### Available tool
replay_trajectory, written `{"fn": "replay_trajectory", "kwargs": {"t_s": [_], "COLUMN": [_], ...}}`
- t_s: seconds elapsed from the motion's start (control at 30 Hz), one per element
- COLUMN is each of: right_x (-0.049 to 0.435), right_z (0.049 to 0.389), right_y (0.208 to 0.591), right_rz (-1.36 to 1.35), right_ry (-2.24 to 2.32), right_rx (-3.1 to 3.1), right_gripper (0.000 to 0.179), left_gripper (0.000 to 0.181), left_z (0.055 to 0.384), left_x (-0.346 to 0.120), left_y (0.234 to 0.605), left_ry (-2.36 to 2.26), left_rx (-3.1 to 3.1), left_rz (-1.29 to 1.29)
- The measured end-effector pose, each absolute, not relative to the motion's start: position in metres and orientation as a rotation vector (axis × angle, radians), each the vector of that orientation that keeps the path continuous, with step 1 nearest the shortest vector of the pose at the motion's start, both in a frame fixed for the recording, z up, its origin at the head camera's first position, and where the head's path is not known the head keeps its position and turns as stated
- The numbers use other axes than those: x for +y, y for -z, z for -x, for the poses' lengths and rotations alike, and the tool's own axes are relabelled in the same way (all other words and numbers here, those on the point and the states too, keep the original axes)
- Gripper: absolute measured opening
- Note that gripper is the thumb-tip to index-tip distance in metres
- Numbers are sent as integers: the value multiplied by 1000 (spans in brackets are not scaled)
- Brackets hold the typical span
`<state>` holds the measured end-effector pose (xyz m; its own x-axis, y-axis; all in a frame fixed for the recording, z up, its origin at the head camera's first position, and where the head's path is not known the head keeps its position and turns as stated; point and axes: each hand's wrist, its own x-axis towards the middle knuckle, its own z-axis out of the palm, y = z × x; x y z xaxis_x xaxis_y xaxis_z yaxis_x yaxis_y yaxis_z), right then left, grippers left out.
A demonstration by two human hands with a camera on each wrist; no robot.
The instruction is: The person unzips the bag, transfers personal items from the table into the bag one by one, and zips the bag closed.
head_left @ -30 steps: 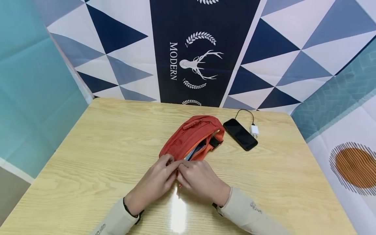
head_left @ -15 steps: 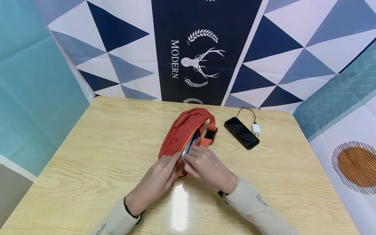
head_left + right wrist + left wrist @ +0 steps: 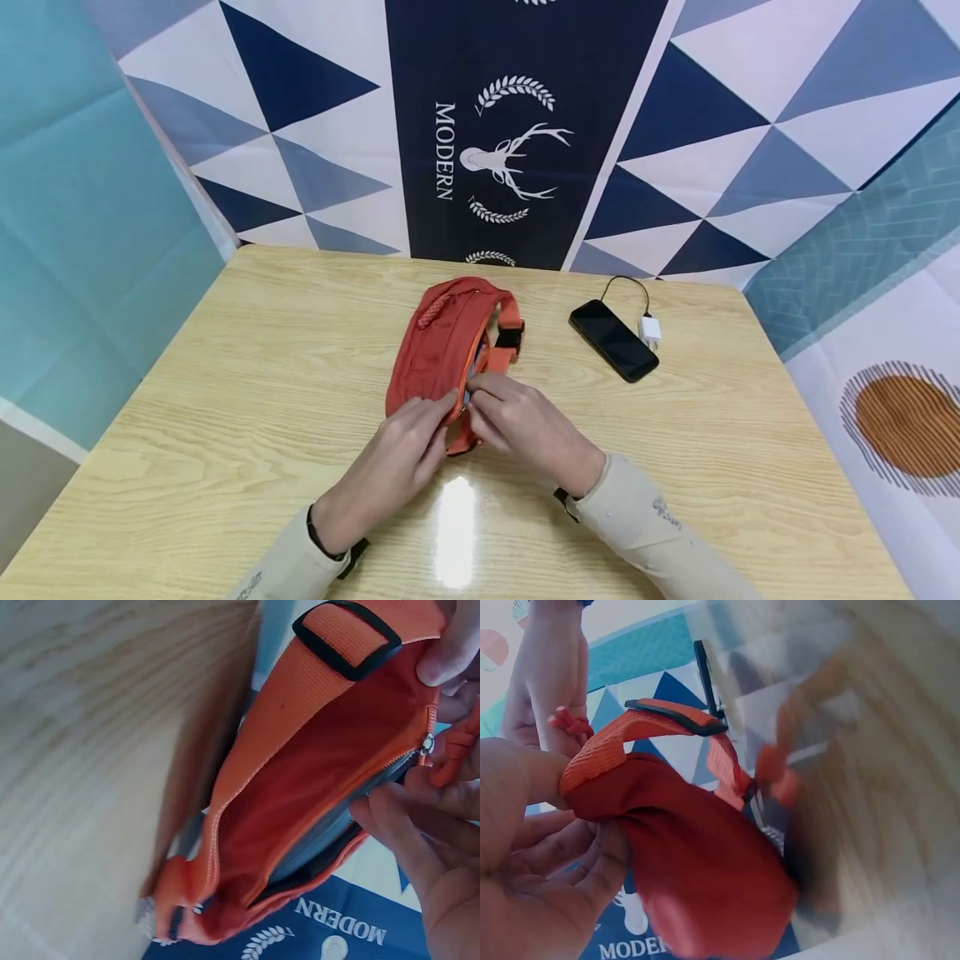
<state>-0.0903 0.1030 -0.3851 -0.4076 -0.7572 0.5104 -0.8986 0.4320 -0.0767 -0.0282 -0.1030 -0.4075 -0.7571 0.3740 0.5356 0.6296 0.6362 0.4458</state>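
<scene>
I'm watching a red bag (image 3: 427, 354) at the middle of the desk (image 3: 247, 367), its far end pointing to one o'clock, the zip (image 3: 427, 742) open along its three-o'clock side. The left hand (image 3: 392, 457), at seven, pinches the near end; the right hand (image 3: 523, 425), at four, grips the opening's edge with bent fingers. A phone (image 3: 613, 342) lies at three.

There are two hands (image 3: 393, 454), one bag (image 3: 431, 354), one phone (image 3: 613, 340), one charger (image 3: 649, 330).

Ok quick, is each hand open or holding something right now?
Left hand: holding the red bag by its end.
Right hand: at the zipper; can't tell whether it's pinching.
</scene>
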Motion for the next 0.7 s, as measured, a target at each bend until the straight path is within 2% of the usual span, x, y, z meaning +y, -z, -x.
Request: {"fn": "replay_trajectory", "kwargs": {"t_s": [0.4,0.7], "right_x": [104,107], "right_z": [107,110], "right_y": [393,397], "right_rz": [-1386,-1259], "right_ry": [-627,-372], "right_rx": [-2347,-2336], "right_gripper": [18,15], "left_gripper": [43,42], "left_z": [31,28], "left_x": [-106,-103], "left_y": [407,410], "left_ry": [814,786], "left_rx": [-2510,-2511], "left_rz": [829,814]}}
